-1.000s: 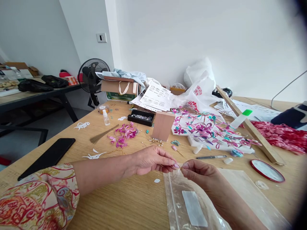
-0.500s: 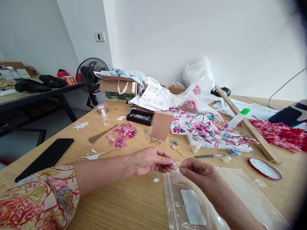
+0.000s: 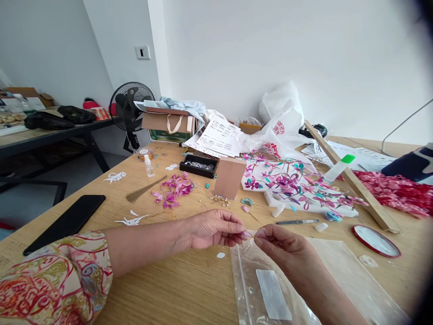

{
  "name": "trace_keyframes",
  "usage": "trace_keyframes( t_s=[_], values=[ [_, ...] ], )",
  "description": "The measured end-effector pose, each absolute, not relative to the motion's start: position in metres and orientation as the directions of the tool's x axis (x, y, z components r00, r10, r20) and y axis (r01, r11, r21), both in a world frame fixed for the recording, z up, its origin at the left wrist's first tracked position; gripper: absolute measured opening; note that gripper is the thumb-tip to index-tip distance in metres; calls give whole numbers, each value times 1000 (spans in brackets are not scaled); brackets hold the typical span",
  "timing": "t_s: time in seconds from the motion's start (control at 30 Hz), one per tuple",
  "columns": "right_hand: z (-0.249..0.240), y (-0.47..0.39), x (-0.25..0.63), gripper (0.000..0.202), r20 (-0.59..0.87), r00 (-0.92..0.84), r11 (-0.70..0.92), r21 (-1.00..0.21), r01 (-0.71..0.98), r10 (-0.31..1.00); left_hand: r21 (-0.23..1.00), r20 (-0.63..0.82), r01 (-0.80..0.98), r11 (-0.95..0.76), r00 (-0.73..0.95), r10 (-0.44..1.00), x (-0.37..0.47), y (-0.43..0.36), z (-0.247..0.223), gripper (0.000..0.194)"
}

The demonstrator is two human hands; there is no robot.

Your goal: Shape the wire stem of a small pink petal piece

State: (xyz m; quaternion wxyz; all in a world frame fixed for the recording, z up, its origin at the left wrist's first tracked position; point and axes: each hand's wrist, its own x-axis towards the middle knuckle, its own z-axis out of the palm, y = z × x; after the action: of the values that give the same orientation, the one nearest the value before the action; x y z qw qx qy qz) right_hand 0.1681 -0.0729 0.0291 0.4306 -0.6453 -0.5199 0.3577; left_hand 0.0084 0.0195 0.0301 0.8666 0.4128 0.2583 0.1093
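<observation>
My left hand [image 3: 216, 229] pinches a small pink-purple petal piece [image 3: 246, 234] between thumb and fingers. Close on its right, my right hand [image 3: 279, 241] has thumb and forefinger pressed together at the thin end of that piece; the fine stem between the fingertips is hard to make out. Beneath both hands lies a clear zip bag [image 3: 243, 280] with a white label. A small white oval [image 3: 221, 255] rests on the wood left of the bag. Beyond the hands are a pink bud on a wire [image 3: 245, 209] and a pile of pink petals [image 3: 177, 186].
A wooden block [image 3: 230, 178] stands behind the hands, beside a black tray [image 3: 198, 166]. Wired flowers lie on white foam [image 3: 313, 203] to the right, near a pen [image 3: 297, 221], a red-rimmed lid [image 3: 376, 241] and a wooden bar [image 3: 368, 196]. A black phone [image 3: 64, 223] lies left.
The view has shifted slightly, so the table items appear a little further right. Both hands keep nearly the same pose around the petal piece.
</observation>
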Motion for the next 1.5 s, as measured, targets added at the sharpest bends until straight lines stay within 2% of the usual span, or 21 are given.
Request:
trace_keyframes(
  t_s=[0.37, 0.7, 1.03, 1.27, 1.5],
  values=[
    [34, -75, 166, 14, 9, 224, -97, -883, 459, 975, 753, -399, 34, 658, 818, 415, 12, 19, 29, 16],
    [36, -73, 169, 13, 9, 167, -82, -842, 532, 986, 768, -408, 72, 636, 821, 400, 15, 21, 33, 18],
    [31, -72, 172, 14, -8, 163, -92, -855, 511, 987, 800, -366, 33, 599, 818, 444, 16, 22, 33, 22],
    [25, -71, 176, 16, -8, 187, -99, -868, 487, 982, 815, -341, 43, 578, 841, 419, 13, 25, 33, 22],
    [27, -69, 176, 15, -75, 228, -157, -917, 366, 971, 847, -325, 80, 526, 860, 393, 12, 25, 33, 20]
  ],
)
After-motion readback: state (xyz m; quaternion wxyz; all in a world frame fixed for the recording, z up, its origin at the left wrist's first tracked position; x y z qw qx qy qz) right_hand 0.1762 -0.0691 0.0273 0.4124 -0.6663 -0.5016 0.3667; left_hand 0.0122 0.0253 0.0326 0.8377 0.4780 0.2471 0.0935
